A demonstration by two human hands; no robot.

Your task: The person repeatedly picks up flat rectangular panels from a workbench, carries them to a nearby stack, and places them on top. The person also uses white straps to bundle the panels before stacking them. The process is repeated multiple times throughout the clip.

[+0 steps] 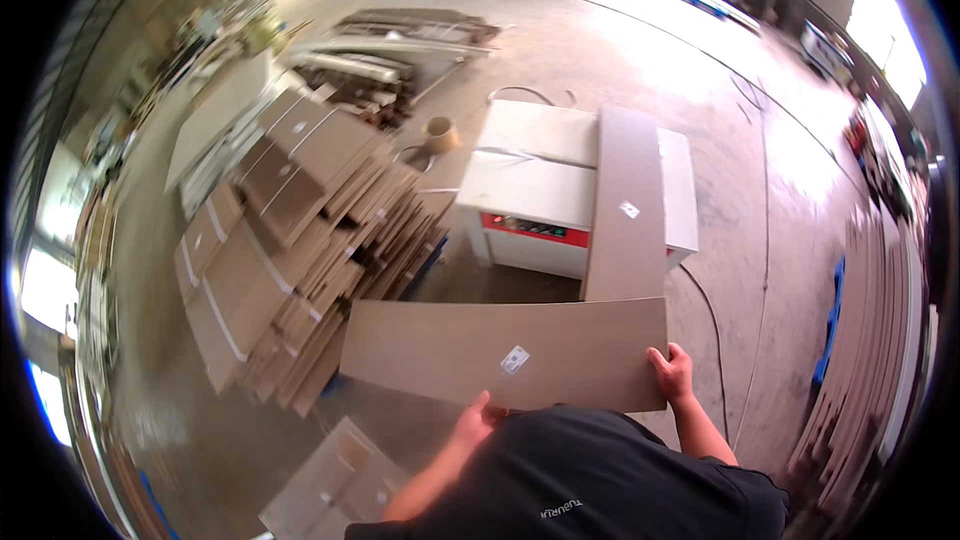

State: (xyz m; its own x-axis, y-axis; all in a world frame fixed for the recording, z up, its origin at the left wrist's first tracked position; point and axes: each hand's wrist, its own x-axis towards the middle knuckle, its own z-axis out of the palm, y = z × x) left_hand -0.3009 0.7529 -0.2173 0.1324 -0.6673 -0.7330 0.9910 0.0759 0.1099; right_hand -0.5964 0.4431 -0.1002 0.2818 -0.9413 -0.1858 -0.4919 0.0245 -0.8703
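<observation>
Across my front I hold a brown rectangular panel [430,345] with a white label at its middle. My right hand [672,372] grips its right end, thumb on top and fingers beneath. At the near edge, my left hand [480,422] holds the board from below, most of its fingers hidden. Just beyond, a second long brown board [628,165], also labelled, lies across a white machine [535,140] and reaches toward me. The near end of that second board passes behind the held panel; whether the two touch I cannot tell.
To the left rises a tall stack of brown panels [270,270], some bound with white straps. Behind it lie loose boards [400,30] and a brown tub [440,133]. A black cable [712,310] runs over the floor right of the machine. Long boards [860,320] are piled at far right.
</observation>
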